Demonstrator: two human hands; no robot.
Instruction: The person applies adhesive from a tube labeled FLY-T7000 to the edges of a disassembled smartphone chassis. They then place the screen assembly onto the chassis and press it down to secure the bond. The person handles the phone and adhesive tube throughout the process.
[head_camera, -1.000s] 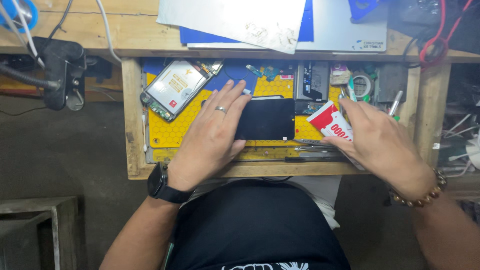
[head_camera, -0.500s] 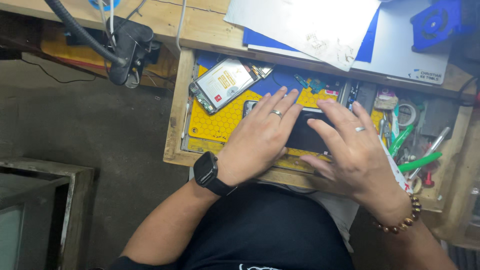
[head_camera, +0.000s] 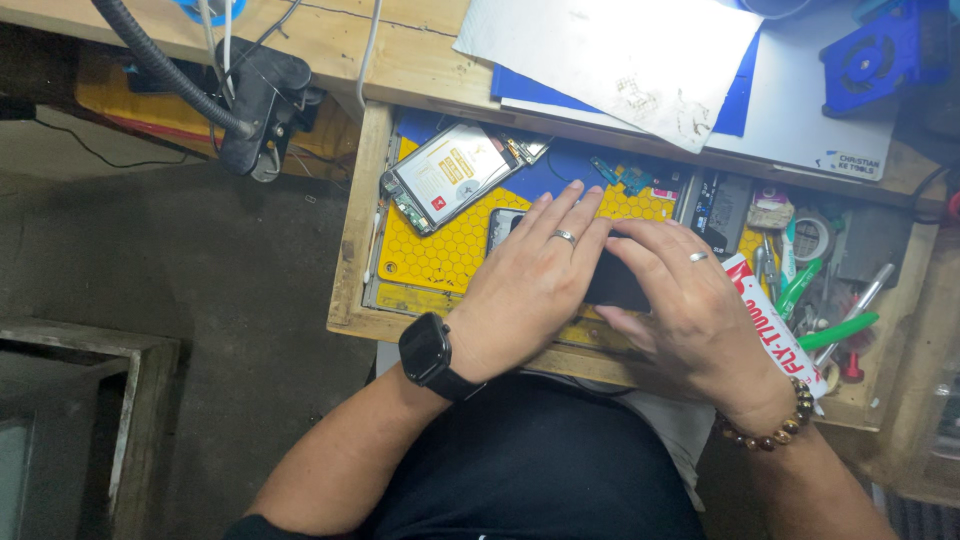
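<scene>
The dark phone (head_camera: 612, 282) lies flat on the yellow honeycomb mat (head_camera: 440, 250), in the wooden tray (head_camera: 352, 230) that comes out from under the desk (head_camera: 420, 60). Its long axis runs left to right across the view, a little tilted, and most of it is hidden under the two hands. Only its left end, near the left fingers, and a dark strip between the hands can be seen.

The left hand (head_camera: 530, 290) lies palm down on the left part of the phone, fingers stretched out and close together, pointing away from the body, with a ring on one finger. It presses flat and does not grip. The right hand (head_camera: 690, 310) covers the right part; its fingers point to the left and bend over the far long edge, and the thumb sits at the near edge, so it seems to clasp the phone lightly across its width. Both hands touch the phone, so no one is nearer; the fingertips of the two hands almost meet over its middle.

Beyond the left fingers lies an opened phone (head_camera: 450, 175) with its inner parts showing, tilted, apart from the dark one. Just beside the right wrist is a red and white tube (head_camera: 775, 335), and further right green-handled tools (head_camera: 835, 332) and a roll of tape (head_camera: 810, 238) fill the side of the tray
</scene>
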